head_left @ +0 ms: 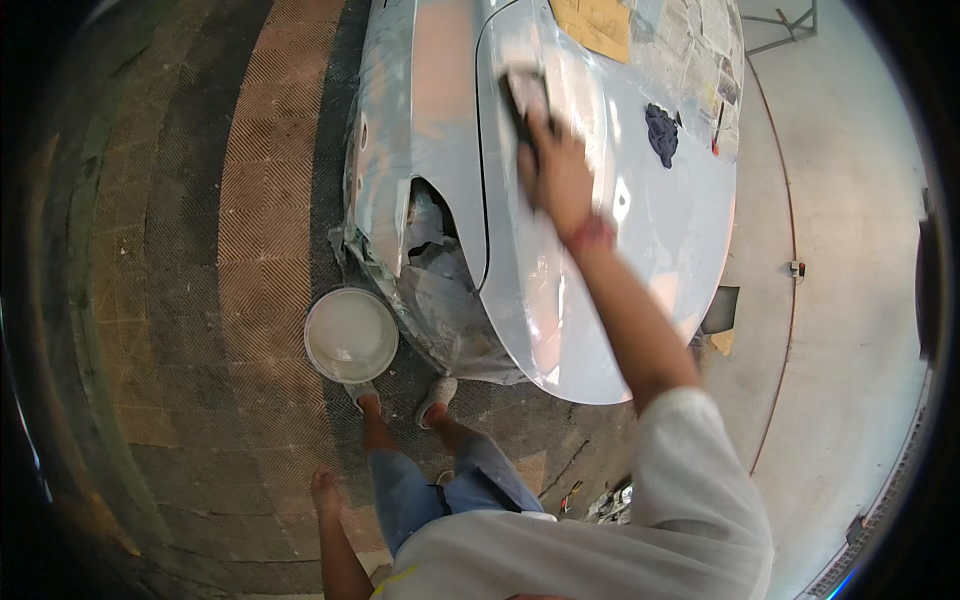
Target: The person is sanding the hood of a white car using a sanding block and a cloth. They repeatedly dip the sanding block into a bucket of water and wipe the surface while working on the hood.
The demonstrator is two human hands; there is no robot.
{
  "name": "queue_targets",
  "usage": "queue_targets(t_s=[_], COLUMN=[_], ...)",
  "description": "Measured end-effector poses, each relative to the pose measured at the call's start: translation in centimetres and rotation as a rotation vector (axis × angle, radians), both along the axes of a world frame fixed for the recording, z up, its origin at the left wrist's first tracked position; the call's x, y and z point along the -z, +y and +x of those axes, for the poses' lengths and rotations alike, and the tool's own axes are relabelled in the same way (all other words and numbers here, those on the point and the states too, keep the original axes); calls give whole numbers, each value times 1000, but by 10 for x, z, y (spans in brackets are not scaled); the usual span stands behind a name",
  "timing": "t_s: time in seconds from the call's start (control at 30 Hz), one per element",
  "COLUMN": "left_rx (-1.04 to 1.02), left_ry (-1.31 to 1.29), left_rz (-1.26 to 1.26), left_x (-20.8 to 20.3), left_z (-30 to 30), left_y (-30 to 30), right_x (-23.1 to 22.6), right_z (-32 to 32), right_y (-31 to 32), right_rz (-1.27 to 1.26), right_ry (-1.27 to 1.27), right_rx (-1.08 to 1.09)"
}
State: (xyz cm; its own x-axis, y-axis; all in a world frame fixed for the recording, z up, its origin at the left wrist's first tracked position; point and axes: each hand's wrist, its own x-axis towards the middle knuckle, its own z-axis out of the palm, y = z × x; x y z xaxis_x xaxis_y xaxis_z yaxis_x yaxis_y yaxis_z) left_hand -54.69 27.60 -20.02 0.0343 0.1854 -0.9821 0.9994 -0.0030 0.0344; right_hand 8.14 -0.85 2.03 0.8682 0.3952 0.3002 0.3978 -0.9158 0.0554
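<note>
My right hand (562,178) is closed around a dark hand sanding block (518,92), blurred by motion. The block lies against a car's hood (590,330), which has a pale grey, primer-like coat with pinkish patches. A red band circles my right wrist. At the lower left, my left hand (325,492) hangs down beside my leg, away from the car; its fingers are too unclear to read. Farther right on the hood sits a crumpled dark cloth (661,135).
A round bucket of cloudy liquid (350,335) stands on the ridged floor by my foot. Plastic sheeting (450,300) covers the car's front corner. Newspaper (700,35) and brown paper (595,28) lie at the far end. A cable (790,220) runs along the right.
</note>
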Motion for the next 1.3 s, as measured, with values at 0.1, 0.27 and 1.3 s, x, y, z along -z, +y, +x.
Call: queue_targets(t_s=[0.1, 0.27, 1.3], left_rx=[55, 45, 936], left_ry=[31, -196, -776], left_rz=[-3, -32, 624], left_x=[2, 44, -64], left_z=[-8, -19, 158], left_y=[-15, -3, -10], right_x=[27, 39, 2], right_z=[-162, -80, 9], right_y=[-36, -63, -53], right_rz=[-100, -194, 139], right_ry=[129, 49, 171], right_rx=[-51, -212, -122])
